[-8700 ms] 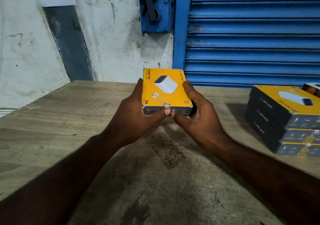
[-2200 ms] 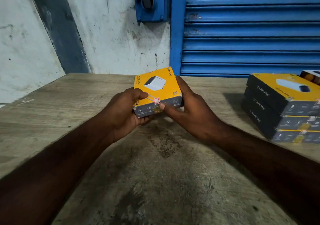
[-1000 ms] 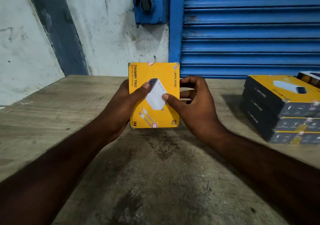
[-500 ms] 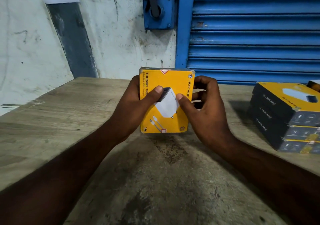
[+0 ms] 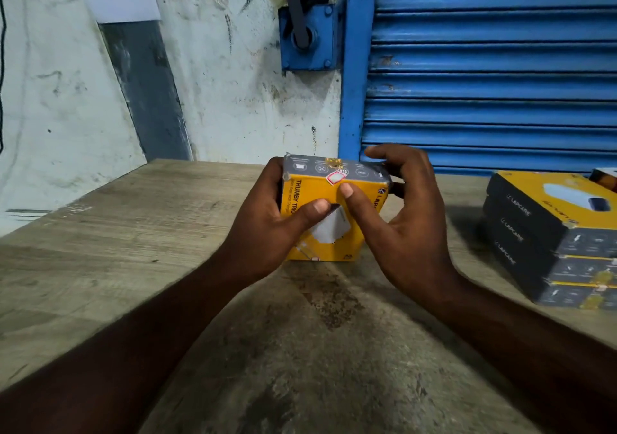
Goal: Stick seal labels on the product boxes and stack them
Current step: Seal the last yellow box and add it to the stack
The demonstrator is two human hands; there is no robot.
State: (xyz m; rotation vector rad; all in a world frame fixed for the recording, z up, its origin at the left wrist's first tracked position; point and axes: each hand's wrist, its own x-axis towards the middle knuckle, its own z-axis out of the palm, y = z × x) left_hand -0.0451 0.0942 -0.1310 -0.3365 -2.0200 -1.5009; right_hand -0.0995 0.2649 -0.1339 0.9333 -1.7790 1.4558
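Note:
I hold a yellow product box (image 5: 357,206) with a grey end face upright over the wooden table (image 5: 100,243), its lower edge near the tabletop. My left hand (image 5: 267,233) grips its left side, thumb across the yellow front. My right hand (image 5: 404,230) grips the right side, and its thumb tip presses just below a small red-and-white seal label (image 5: 335,177) that wraps over the top front edge. Another small label shows at the bottom edge. A stack of three matching boxes (image 5: 554,236) stands at the right.
A blue roller shutter (image 5: 484,66) and a stained white wall (image 5: 217,93) rise behind the table's far edge. Part of another box (image 5: 606,178) shows behind the stack at the right edge. A dark stain marks the tabletop in front of me.
The box has tipped its top end toward me, so the grey end face and the top seal label now show. My right thumb has moved up from the charger picture to the label.

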